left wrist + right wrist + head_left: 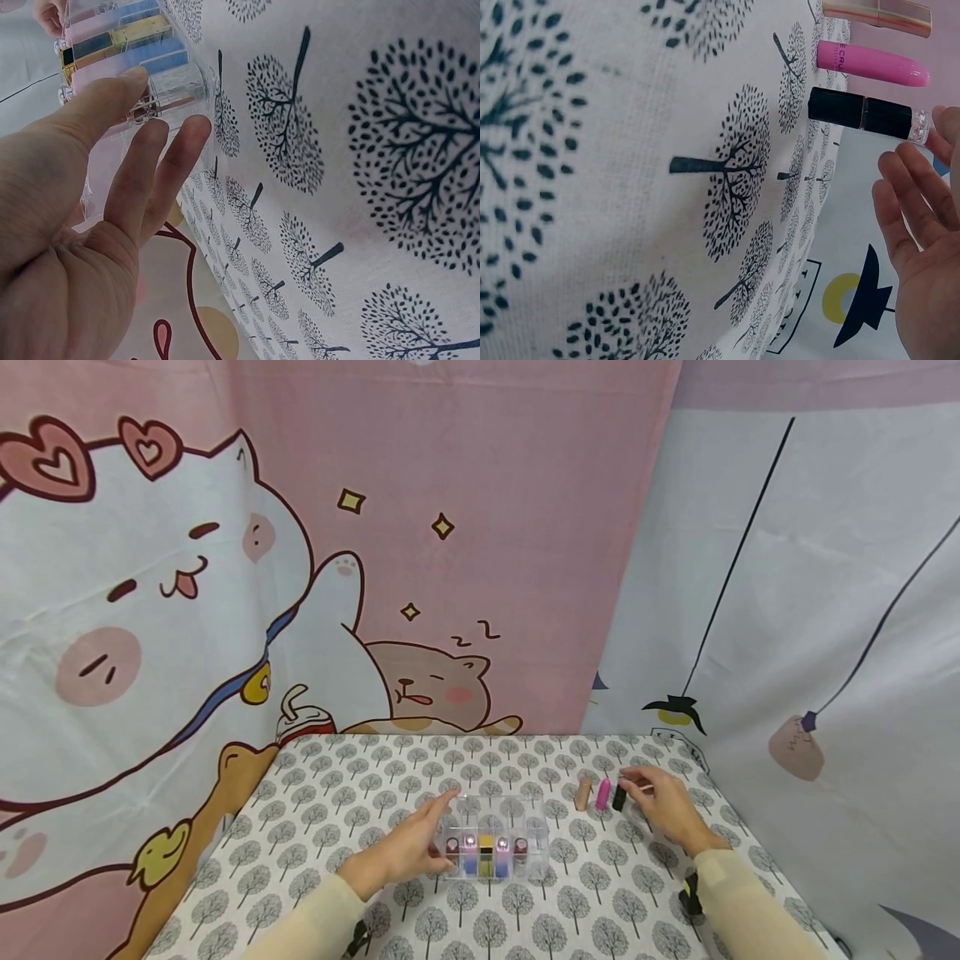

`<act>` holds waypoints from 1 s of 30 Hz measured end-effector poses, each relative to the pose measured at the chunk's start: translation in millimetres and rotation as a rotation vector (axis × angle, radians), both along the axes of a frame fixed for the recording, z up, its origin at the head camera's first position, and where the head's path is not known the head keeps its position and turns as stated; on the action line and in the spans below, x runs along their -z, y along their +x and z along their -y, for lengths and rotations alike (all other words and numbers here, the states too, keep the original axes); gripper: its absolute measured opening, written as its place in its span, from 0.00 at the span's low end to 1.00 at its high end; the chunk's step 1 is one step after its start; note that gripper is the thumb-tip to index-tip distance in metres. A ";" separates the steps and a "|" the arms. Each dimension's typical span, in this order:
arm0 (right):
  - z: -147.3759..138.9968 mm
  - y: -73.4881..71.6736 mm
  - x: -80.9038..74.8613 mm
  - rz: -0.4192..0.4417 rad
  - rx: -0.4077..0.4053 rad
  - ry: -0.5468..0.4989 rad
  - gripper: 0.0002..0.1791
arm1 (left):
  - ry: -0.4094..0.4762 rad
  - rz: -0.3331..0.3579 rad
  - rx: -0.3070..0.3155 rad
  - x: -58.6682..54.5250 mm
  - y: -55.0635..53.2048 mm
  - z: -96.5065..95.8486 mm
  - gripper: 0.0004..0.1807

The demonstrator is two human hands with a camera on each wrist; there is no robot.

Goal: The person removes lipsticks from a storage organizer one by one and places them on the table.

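A clear divided organizer (536, 839) sits on the table, with several lipsticks standing in its front row, among them one with a gold and black cap (486, 845). My left hand (411, 847) spans the organizer's left side, thumb toward the front and fingers fairly straight; in the left wrist view the thumb lies by the end lipstick (144, 109). To the right, a black lipstick tube (859, 112) stands upright on the cloth. My right hand (663, 806) pinches its clear top between thumb and finger, the other fingers loosely bent.
Left of the black tube stand a bright pink tube (603, 794) and a rose-gold tube (582, 794). A tree-print cloth (337, 893) covers the table. Behind the table hangs a pink cartoon curtain (525, 568), with a white one at right.
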State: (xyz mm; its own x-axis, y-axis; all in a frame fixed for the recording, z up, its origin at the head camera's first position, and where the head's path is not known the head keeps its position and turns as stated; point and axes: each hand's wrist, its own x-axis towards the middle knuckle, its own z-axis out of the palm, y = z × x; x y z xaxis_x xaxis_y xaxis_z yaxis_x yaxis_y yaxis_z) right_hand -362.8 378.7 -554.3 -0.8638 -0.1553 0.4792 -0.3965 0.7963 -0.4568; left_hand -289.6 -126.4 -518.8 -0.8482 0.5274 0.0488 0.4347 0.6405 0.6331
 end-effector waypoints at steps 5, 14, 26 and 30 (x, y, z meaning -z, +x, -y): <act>0.7 1.0 -0.1 -0.034 -0.004 -0.005 0.17 | -0.001 -0.001 0.000 0.4 0.0 0.2 0.72; 5.2 8.4 0.6 -0.096 -0.007 0.033 0.15 | -0.008 0.001 -0.005 1.4 -0.6 0.7 0.72; 16.2 19.6 -1.1 -0.149 -0.005 -0.003 0.17 | -0.018 -0.007 -0.011 3.5 -3.0 1.3 0.71; 20.6 23.5 -4.7 -0.152 -0.006 -0.009 0.18 | -0.038 -0.035 -0.008 3.3 -3.6 1.2 0.72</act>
